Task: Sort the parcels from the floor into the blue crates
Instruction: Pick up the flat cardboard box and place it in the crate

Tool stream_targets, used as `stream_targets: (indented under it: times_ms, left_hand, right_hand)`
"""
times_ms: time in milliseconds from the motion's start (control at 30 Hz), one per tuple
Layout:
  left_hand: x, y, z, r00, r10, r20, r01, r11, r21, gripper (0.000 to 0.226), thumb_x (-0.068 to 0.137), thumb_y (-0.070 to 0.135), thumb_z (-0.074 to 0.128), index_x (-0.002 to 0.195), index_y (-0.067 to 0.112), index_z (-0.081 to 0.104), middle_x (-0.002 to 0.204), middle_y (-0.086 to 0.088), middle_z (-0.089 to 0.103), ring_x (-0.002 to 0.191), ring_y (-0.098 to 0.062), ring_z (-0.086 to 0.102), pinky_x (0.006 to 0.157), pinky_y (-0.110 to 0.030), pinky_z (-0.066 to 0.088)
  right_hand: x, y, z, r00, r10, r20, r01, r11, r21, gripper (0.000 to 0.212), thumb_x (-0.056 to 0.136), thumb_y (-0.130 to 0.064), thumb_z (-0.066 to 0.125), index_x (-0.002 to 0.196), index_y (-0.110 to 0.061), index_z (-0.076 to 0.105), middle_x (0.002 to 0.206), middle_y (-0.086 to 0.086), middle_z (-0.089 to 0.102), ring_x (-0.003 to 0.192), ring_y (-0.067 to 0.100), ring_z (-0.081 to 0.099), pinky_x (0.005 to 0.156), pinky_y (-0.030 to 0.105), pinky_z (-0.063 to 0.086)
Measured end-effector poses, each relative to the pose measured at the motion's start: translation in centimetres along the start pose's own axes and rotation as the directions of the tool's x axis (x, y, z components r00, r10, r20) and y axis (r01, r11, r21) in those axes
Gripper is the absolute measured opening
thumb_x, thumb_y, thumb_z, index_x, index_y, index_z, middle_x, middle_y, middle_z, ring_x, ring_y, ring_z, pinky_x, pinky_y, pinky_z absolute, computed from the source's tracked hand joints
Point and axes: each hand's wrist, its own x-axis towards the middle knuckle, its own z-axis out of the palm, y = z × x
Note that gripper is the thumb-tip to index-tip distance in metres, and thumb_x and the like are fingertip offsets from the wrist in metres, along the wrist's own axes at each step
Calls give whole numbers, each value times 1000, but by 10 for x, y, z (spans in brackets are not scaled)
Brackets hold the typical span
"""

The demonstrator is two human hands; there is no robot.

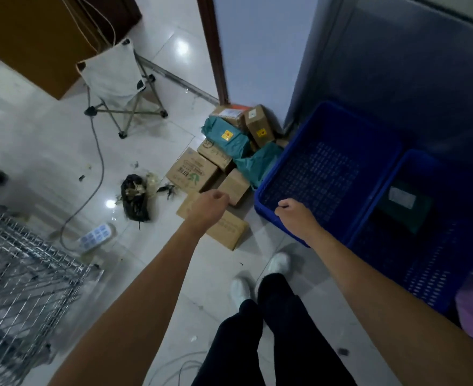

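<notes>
A heap of parcels lies on the floor by the wall: several brown cardboard boxes, among them a flat one (227, 228) nearest me and a printed one (192, 171), plus two teal bags (228, 137). Two blue crates stand to the right. The near-left crate (327, 168) holds nothing I can see; the right crate (424, 246) holds a dark parcel with a white label (402, 203). My left hand (211, 206) hovers over the flat box, fingers curled, holding nothing. My right hand (293, 214) is at the left crate's near rim, fingers curled down over the rim.
A folding camp chair (118, 82) stands at the back, a grey cable and power strip (97, 235) run across the tiles, and dark debris (135, 197) lies left of the boxes. A wire rack (20, 274) fills the lower left. My feet (260, 274) stand just before the flat box.
</notes>
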Motion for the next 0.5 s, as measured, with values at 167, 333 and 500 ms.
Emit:
stream_targets:
  times_ms: [167, 333, 500]
  left_hand:
    - [33, -31, -10, 997, -12, -70, 16, 998, 53, 26, 99, 19, 50, 112, 25, 71, 126, -3, 63, 111, -24, 61, 86, -36, 54]
    - [80, -67, -10, 993, -98, -59, 104, 989, 102, 28, 99, 18, 49, 118, 22, 69, 126, -7, 65, 103, -26, 62, 71, -27, 47]
    - [141, -99, -11, 991, -130, -27, 133, 971, 197, 32, 99, 21, 50, 126, 22, 66, 129, -6, 65, 107, -25, 60, 80, -30, 47]
  right_hand:
    - [47, -3, 31, 996, 0, 90, 6, 997, -73, 39, 99, -35, 49, 133, -19, 56, 129, 4, 59, 109, 21, 56, 86, 35, 47]
    - [80, 12, 57, 978, 75, 194, -52, 991, -124, 34, 100, -35, 47, 131, -20, 52, 117, -3, 53, 111, 22, 51, 90, 34, 39]
    - [124, 31, 92, 963, 154, 220, -118, 979, -167, 31, 99, -35, 47, 123, -15, 52, 112, 1, 54, 111, 24, 53, 94, 39, 44]
